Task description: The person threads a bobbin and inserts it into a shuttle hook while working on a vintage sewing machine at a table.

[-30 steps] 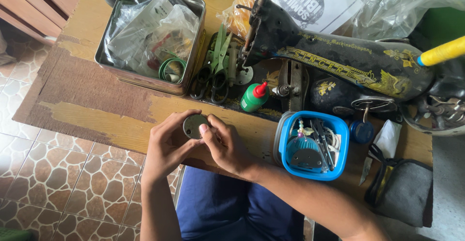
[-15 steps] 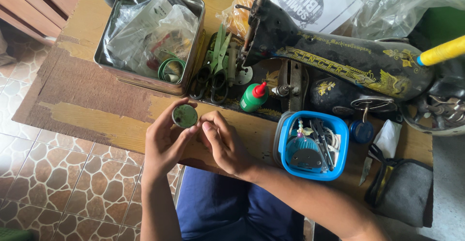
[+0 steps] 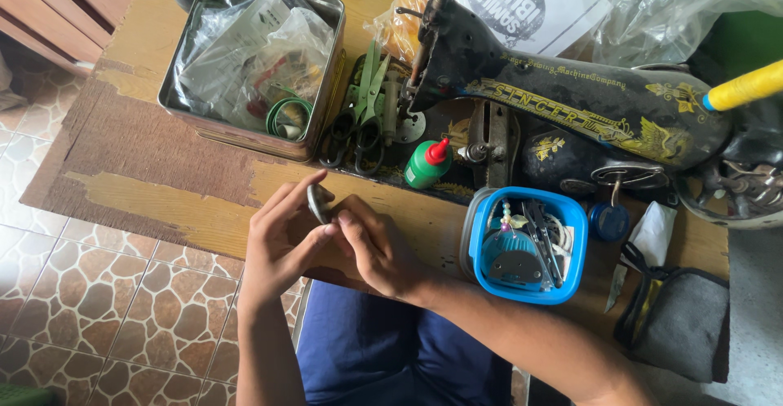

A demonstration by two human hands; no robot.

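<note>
Hands meet at near edge of tabletop [image 3: 163, 202], above lap in blue trousers. Left hand [image 3: 281, 247] and right hand [image 3: 379, 247] both pinch a small round disc [image 3: 319, 203], held on edge between them; left grip clamped on it with forefinger over the top and thumb below, right grip clamped on its right side with fingertips. Disc sits just above the tabletop edge, apart from everything else. Right of the hands: blue tub [image 3: 528, 244] packed with small tools and bits, near but not touching the right wrist. Dark pouch [image 3: 681, 324] further right at the edge. Behind the hands: green bottle with red cap [image 3: 427, 164] lying tilted, scissors [image 3: 351, 133] with dark handles just left of it. Black sewing machine [image 3: 571, 108] lies across the back right, yellow thread spool [image 3: 746, 86] at its far end. Back left: open metal tin [image 3: 322, 88] full of clear plastic bags.
</note>
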